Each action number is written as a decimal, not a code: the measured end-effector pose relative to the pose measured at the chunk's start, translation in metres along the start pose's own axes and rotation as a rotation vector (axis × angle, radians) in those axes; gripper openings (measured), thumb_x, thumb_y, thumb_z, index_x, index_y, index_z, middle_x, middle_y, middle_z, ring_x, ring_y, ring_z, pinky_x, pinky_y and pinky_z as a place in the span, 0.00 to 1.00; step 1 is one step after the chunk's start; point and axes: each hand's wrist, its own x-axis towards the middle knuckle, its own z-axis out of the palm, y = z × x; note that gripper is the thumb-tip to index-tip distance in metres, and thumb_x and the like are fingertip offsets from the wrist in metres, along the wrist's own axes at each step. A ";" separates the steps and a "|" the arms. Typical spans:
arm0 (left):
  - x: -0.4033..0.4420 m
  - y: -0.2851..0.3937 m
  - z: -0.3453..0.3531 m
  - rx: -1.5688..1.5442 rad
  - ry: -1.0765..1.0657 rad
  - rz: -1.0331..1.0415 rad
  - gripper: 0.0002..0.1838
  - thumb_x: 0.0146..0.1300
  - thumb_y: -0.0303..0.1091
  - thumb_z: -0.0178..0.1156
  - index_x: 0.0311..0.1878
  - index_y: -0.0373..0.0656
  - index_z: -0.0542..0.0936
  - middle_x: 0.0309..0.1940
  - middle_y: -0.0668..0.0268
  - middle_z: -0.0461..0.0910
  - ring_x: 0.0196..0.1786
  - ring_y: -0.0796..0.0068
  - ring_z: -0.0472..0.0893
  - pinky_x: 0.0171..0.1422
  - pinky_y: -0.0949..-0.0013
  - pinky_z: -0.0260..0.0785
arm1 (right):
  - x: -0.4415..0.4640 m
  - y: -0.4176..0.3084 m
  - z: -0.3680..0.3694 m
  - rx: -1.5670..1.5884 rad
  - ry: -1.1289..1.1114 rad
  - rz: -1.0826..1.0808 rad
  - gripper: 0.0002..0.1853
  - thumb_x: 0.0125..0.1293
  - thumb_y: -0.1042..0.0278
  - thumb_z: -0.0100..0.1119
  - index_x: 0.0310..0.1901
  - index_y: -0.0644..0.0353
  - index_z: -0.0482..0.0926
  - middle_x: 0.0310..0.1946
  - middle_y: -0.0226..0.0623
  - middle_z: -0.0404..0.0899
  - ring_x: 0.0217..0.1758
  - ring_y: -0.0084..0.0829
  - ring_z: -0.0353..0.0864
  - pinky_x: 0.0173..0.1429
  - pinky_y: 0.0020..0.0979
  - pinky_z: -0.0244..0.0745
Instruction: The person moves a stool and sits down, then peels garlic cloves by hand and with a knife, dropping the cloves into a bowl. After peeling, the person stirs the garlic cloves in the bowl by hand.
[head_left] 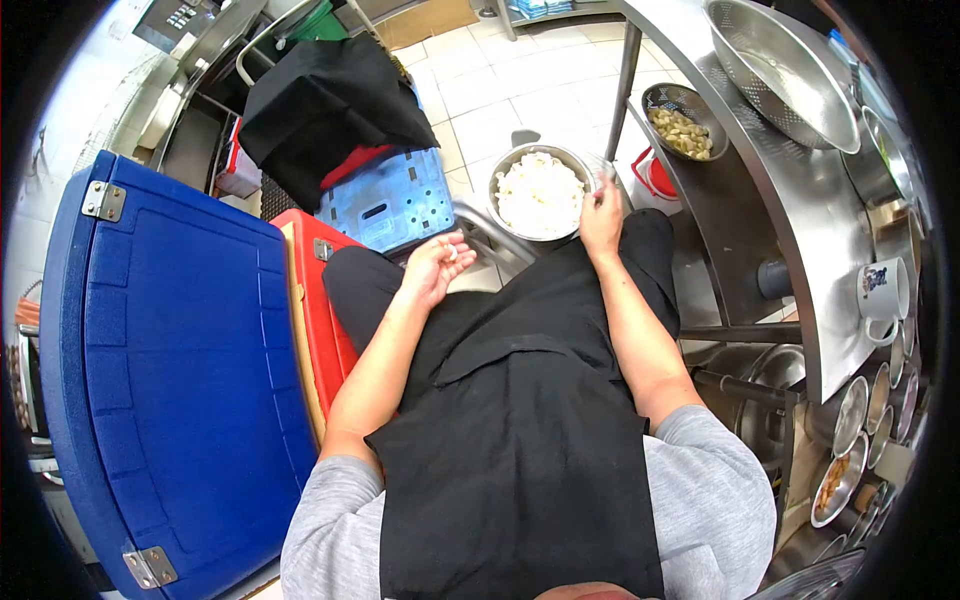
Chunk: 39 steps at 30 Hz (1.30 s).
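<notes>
My left hand (438,268) is above my left knee, palm up, with its fingers curled round a small white piece (452,253). My right hand (602,222) is at the right rim of a round metal bowl (505,170). Its fingers are bent together; what they hold, if anything, is too small to make out. White pieces (540,195) fill the bowl, which stands between my knees.
A blue cooler box (190,370) and a red one (325,300) stand at my left. Ahead is a blue crate (390,205) under black cloth (330,110). On the right, a steel shelf unit (790,230) holds colanders, bowls and a mug (882,290).
</notes>
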 end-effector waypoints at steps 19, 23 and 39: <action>0.095 0.059 0.061 0.382 -0.246 0.054 0.19 0.63 0.25 0.47 0.57 0.29 0.66 0.45 0.49 0.76 0.46 0.59 0.84 0.49 0.64 0.80 | -0.073 -0.031 -0.007 0.084 -0.332 0.112 0.17 0.64 0.72 0.53 0.55 0.62 0.76 0.23 0.34 0.75 0.26 0.24 0.72 0.35 0.28 0.70; 0.110 0.041 0.062 0.564 -0.279 0.090 0.19 0.60 0.26 0.51 0.56 0.39 0.70 0.40 0.59 0.81 0.30 0.77 0.76 0.30 0.75 0.69 | -0.054 -0.045 -0.017 0.093 -0.391 0.133 0.17 0.63 0.71 0.54 0.54 0.63 0.77 0.26 0.28 0.76 0.29 0.20 0.73 0.37 0.25 0.70; 0.137 0.041 0.098 0.064 -0.162 0.033 0.14 0.64 0.23 0.52 0.52 0.35 0.77 0.35 0.66 0.80 0.32 0.81 0.77 0.39 0.78 0.74 | 0.058 -0.097 0.049 0.395 -0.763 0.357 0.19 0.66 0.72 0.47 0.58 0.60 0.76 0.27 0.26 0.74 0.19 0.14 0.67 0.21 0.20 0.64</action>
